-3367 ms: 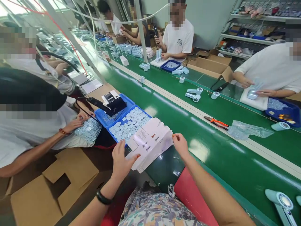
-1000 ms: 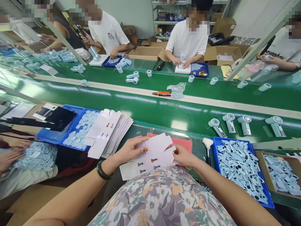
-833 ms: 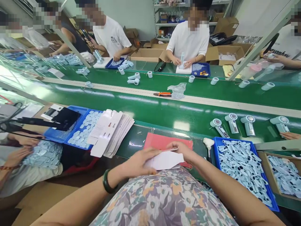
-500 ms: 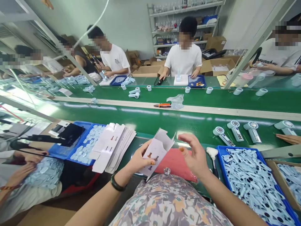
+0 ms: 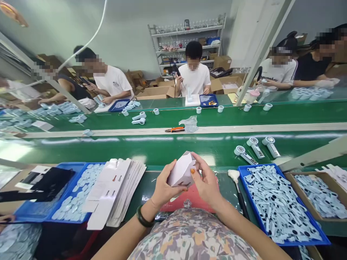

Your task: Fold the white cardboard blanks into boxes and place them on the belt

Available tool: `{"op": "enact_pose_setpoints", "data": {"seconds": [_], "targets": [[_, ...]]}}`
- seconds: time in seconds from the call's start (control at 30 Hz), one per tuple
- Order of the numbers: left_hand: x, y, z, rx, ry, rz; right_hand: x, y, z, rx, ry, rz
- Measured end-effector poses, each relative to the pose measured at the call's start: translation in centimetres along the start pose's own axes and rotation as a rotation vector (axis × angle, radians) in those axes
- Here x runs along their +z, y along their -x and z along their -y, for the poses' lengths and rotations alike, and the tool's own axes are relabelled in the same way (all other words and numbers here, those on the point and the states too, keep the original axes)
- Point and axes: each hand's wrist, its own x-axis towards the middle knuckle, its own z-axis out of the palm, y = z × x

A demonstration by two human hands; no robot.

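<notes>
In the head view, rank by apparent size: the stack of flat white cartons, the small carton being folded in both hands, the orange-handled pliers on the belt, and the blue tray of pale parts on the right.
1. blue tray
2. stack of flat cartons
3. folded carton, held by the left hand and right hand
4. pliers; farther away, so their smallness is partly distance.

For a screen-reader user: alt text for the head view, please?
Both hands, left hand and right hand, hold a small white carton above a red mat. Flat cartons lie left, a blue tray right, by a green conveyor.
</notes>
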Motion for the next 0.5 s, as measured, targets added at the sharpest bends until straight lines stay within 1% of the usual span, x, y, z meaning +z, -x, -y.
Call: {"op": "enact_pose_setpoints", "data": {"seconds": [0.07, 0.13, 0.17, 0.27, 0.3, 0.4, 0.43, 0.5], "targets": [[0.3, -0.3, 0.2, 0.033, -0.009, -0.007, -0.1, -0.5, 0.1, 0.038, -0.019, 0.047], [0.4, -0.6, 0.3, 0.068, -0.017, -0.012, -0.4, -0.8, 0.5, 0.037, -0.001, 0.098], [0.4, -0.7, 0.4, 0.084, -0.023, -0.014, -0.6, -0.9, 0.7, 0.031, 0.028, 0.1], [0.3, -0.7, 0.7, 0.116, -0.026, -0.007, -1.1, -1.0, 1.3, -0.006, 0.114, 0.043], [0.3, -0.7, 0.8, 0.118, -0.018, 0.002, -1.2, -1.1, 1.3, -0.018, 0.112, 0.057], [0.3, -0.4, 1.2, 0.149, 0.01, 0.009, -1.0, -1.4, 0.9, -0.041, 0.033, 0.157], [0.3, -0.3, 1.3, 0.187, 0.01, 0.015, -0.8, -1.4, 0.6, -0.051, 0.014, 0.153], [0.3, -0.2, 1.4, 0.291, -0.018, 0.053, -0.4, -1.2, 0.0, -0.088, 0.009, 0.084]]}}
